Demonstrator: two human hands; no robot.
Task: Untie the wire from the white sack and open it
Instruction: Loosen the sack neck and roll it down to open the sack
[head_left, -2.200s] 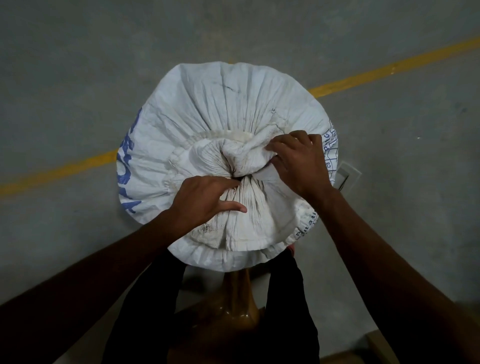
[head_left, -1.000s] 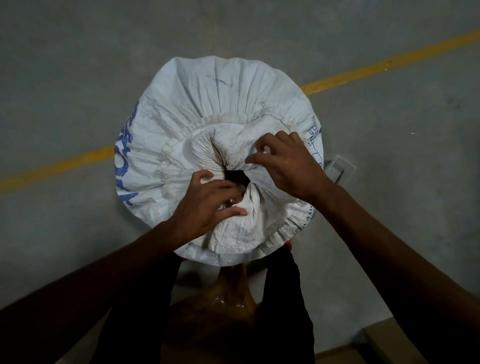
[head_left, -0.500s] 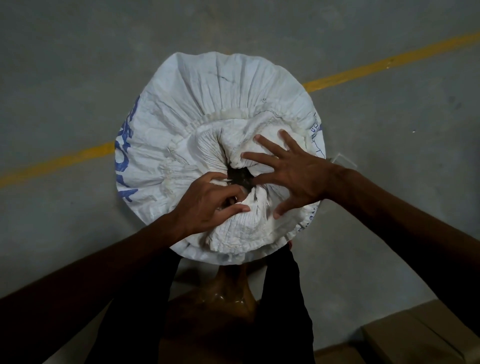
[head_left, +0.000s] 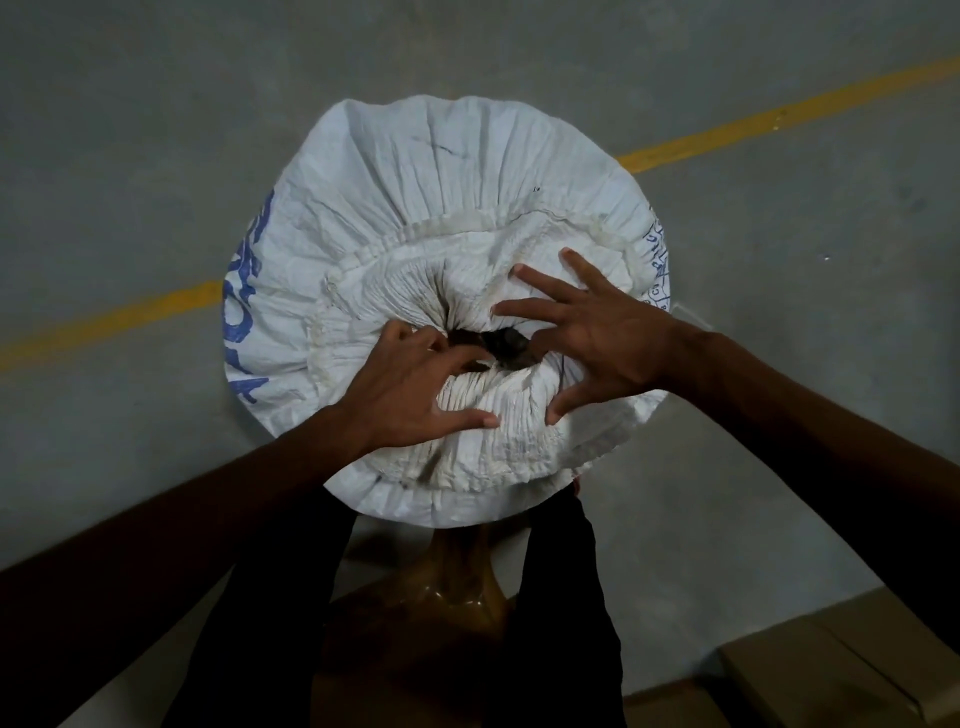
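Observation:
The white sack (head_left: 415, 182) with blue print stands on the floor, seen from above. Its pleated mouth is folded down around a small dark opening (head_left: 493, 343) in the middle. My left hand (head_left: 410, 395) lies on the near-left pleats, fingers reaching the opening's edge and thumb stretched out to the right. My right hand (head_left: 597, 332) rests on the right pleats with fingers spread wide; one fingertip is at the opening. Neither hand grips the fabric. I cannot make out the wire for certain; a thin dark strand shows by my right palm.
The floor is grey concrete with a yellow painted line (head_left: 779, 119) running behind the sack. A cardboard box (head_left: 841, 670) sits at the bottom right. My legs in black trousers (head_left: 561, 597) stand just behind the sack, with a brown object (head_left: 457, 582) between them.
My right hand let go of the bunched top and spread flat on the right pleats. My left hand loosened its pinch and spread out. The dark opening in the mouth grew wider.

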